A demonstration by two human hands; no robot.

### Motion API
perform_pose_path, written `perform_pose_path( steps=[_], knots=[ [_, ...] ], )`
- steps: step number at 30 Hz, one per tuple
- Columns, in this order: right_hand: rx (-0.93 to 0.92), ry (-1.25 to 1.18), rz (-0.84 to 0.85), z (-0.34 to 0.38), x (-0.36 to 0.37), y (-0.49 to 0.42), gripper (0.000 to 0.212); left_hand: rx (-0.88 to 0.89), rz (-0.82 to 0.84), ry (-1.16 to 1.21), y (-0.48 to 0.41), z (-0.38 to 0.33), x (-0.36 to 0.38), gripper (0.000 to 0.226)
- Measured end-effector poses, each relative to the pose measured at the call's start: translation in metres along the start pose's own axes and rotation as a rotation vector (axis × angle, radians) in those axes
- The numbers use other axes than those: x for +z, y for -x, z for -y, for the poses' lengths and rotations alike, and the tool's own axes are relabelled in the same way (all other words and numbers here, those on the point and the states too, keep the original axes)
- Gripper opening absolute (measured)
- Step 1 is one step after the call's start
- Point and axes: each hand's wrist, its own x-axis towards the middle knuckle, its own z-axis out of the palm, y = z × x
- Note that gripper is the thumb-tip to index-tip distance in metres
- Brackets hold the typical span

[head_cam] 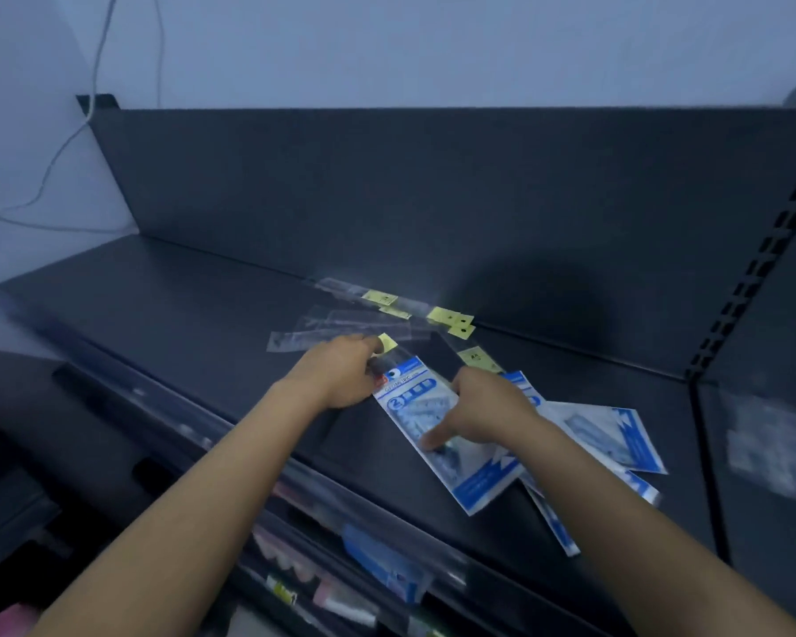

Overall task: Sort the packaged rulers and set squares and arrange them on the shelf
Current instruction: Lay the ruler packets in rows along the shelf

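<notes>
Between the grips, the blue set-square pack point(412, 404) lies steadied, left hand point(341, 374) pinching its top corner and right hand point(488, 406) clamping its middle under the thumb, likely to separate it from the ruler packs point(341, 320) beyond.

the view came from a wide-angle camera worn on the person's head. it looked forward and down over the dark shelf point(166, 314) from its front edge, so the shelf ran off to the upper left, and the back panel point(387, 186) and wall point(433, 48) filled the upper half. it sat close: both forearms stretched up from the bottom edge, and the left hand point(341, 377) and right hand point(485, 406) lay on a pack point(414, 418) near mid-frame. a lower shelf point(258, 577) showed blurred along the bottom.
</notes>
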Motion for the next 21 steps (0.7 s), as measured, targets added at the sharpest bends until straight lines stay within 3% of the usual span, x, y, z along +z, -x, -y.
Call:
perform_pose_path(
  steps=[5, 9, 13, 18, 21],
  knots=[
    [0.061, -0.039, 0.013, 0.012, -0.011, -0.019, 0.058, 0.117, 0.028, 0.137, -0.049, 0.028, -0.006, 0.042],
    [0.17, -0.097, -0.164, 0.006, -0.023, -0.024, 0.027, 0.37, 0.128, 0.226, -0.082, 0.042, -0.008, 0.027],
    [0.245, -0.104, -0.34, 0.006, -0.029, -0.021, 0.019, 0.626, 0.293, 0.345, -0.093, 0.033, 0.005, 0.032],
    [0.288, -0.086, -0.55, 0.013, -0.03, -0.005, 0.019, 0.82, 0.144, 0.38, -0.108, 0.017, 0.011, 0.03],
    [0.34, -0.022, -0.623, 0.013, -0.03, 0.005, 0.021, 0.851, 0.103, 0.216, -0.115, 0.001, 0.008, 0.037]
  ],
)
